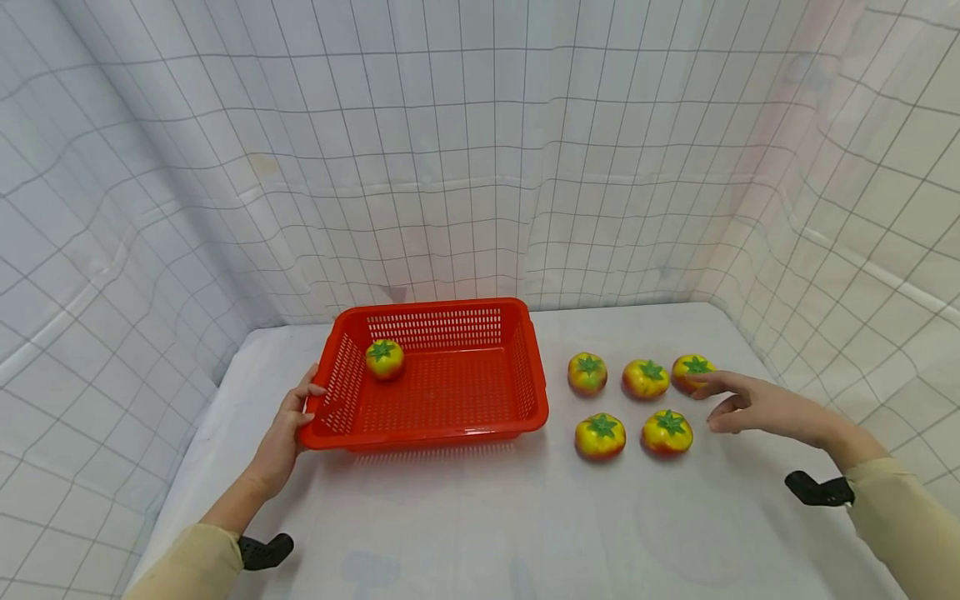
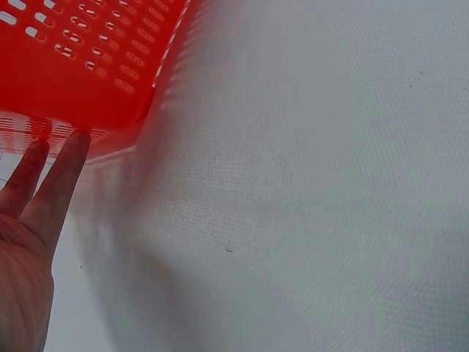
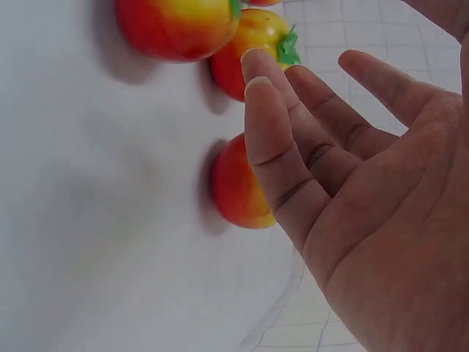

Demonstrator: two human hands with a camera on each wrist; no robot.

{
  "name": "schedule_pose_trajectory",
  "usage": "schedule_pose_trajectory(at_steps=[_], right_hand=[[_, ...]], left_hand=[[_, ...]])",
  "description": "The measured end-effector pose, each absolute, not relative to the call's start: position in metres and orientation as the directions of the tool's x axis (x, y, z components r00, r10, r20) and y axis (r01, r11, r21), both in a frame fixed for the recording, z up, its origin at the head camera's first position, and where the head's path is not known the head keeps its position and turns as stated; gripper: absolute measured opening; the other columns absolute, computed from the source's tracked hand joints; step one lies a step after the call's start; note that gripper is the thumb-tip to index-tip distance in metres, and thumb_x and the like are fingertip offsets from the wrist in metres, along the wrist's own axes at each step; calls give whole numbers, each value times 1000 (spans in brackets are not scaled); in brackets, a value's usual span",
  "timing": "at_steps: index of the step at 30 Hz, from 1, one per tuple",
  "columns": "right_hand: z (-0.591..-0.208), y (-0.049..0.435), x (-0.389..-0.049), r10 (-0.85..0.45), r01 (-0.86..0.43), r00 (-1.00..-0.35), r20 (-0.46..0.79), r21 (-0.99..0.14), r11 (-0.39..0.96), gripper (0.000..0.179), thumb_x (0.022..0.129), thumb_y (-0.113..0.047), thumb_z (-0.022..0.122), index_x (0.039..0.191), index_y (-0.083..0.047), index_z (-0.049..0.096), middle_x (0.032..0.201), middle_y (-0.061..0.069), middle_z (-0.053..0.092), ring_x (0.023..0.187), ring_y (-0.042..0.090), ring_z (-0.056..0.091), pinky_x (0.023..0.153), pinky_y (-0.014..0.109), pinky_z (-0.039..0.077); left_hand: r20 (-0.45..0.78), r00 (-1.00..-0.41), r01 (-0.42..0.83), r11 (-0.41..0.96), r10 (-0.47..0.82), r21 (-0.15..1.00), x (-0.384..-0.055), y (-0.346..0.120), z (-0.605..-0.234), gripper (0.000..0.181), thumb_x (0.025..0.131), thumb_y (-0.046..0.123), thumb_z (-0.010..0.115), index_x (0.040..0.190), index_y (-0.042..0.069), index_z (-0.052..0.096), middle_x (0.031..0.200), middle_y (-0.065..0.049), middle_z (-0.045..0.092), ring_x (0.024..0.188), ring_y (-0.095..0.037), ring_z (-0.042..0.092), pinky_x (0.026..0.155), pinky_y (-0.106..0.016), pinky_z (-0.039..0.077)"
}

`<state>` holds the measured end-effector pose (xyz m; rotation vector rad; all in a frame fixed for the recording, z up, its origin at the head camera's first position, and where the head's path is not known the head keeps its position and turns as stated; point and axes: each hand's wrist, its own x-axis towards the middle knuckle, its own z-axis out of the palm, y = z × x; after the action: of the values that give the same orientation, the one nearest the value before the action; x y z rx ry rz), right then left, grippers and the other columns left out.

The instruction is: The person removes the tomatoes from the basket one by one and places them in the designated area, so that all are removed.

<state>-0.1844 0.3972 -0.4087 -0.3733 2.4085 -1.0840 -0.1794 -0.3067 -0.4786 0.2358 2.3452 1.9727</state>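
A red plastic basket (image 1: pixel 431 436) with slotted walls stands left of the middle, and one red-and-yellow tomato (image 1: pixel 385 359) with a green star-shaped top lies inside it. My left hand (image 1: pixel 281 442) grips the basket's left rim in the head view; the left wrist view shows two of its fingers (image 2: pixel 62 172) against the wall under the rim. My right hand (image 1: pixel 772 410) hovers with loosely bent fingers and holds nothing. Its fingertips overlap the far-right tomato (image 1: pixel 690 370) in the head view. Left of that hand sits a nearer tomato (image 1: pixel 667 433).
More tomatoes lie in two loose rows right of the basket: one in the back row's middle (image 1: pixel 645 379), one at the back left (image 1: pixel 587 374) and one at the front left (image 1: pixel 600 437). Gridded white curtains (image 1: pixel 450 167) enclose the white table (image 1: pixel 450 533).
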Motion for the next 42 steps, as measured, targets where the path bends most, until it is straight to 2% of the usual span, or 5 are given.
schedule_pose_trajectory(at_steps=[11,21,24,32,42], right_hand=[[-384,353,-205,-464,-171,-866,-185,-763,623,58,95,-31,71,149,-25,50,143,13,56,119,28,59,93,33,52],[-376,301,-220,-495,-222,-859,-130,-777,589,45,95,-34,71,138,-28,60,134,0,64,120,24,60,94,36,52],[-375,286,-225,-498,-222,-858,-127,-783,581,43,95,-35,71,136,-29,61,134,3,64,119,24,61,94,39,52],[-370,244,-237,-458,-231,-884,-91,-767,598,36,94,-41,70,128,-31,65,128,-8,65,116,18,62,95,45,52],[-359,180,-253,-533,-276,-844,-50,-813,513,47,93,-43,72,133,-20,64,126,-4,66,115,20,62,91,41,55]], left_hand=[[48,-986,74,157,161,985,-180,-307,-480,38,98,8,27,133,16,39,173,3,-1,153,-37,6,84,-22,53],[54,-985,79,152,162,985,-180,-307,-480,39,98,7,26,134,14,39,173,2,-1,154,-36,6,83,-22,53],[50,-986,75,153,161,985,-179,-307,-480,39,98,7,27,134,14,39,173,2,-1,153,-36,7,83,-22,53],[56,-985,79,140,165,987,-180,-307,-479,40,98,6,26,134,13,39,173,3,-2,154,-36,5,82,-22,53],[50,-985,74,142,167,987,-180,-308,-479,40,98,6,25,133,17,40,173,3,-1,154,-36,7,83,-23,53]])
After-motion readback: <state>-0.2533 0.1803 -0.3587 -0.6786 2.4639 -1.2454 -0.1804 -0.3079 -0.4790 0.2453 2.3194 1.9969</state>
